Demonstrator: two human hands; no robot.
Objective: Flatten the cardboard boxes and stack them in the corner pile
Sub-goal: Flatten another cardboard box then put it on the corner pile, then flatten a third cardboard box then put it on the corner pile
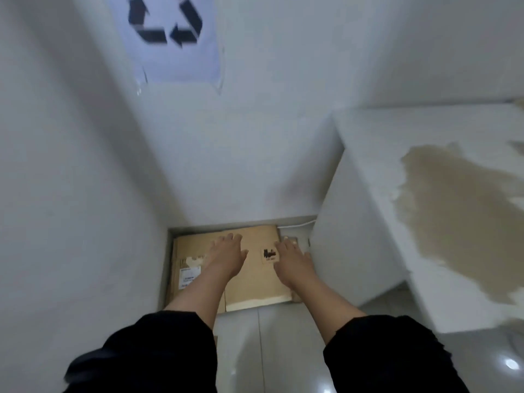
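Both arms reach straight forward and down, black sleeves (pixel 158 350) pushed back to the elbows, forearms bare. Left hand (pixel 226 255): palm down, fingers straight and slightly spread, lying flat on the top sheet of the flattened brown cardboard pile (pixel 249 282). Right hand (pixel 292 260): palm down, fingers straight and loosely together, resting at the pile's right edge; fingertips reach past the cardboard edge, and whether they touch the sheet or the floor cannot be told. Neither hand curls round anything. The pile lies flat on the floor in the corner, against the left white wall (pixel 71 194) and the back wall, with a white block-shaped cabinet (pixel 368 222) to its right. The top sheet's long axis appears to run from near edge to back wall. At least two sheets are distinguishable: the top one with a black printed mark (pixel 269 254), and a lower one showing at left with a white shipping label (pixel 188 276). One paper sign with a black recycling symbol (pixel 167 21) is taped to the back wall above. A tan stain (pixel 453 217) marks the cabinet top.
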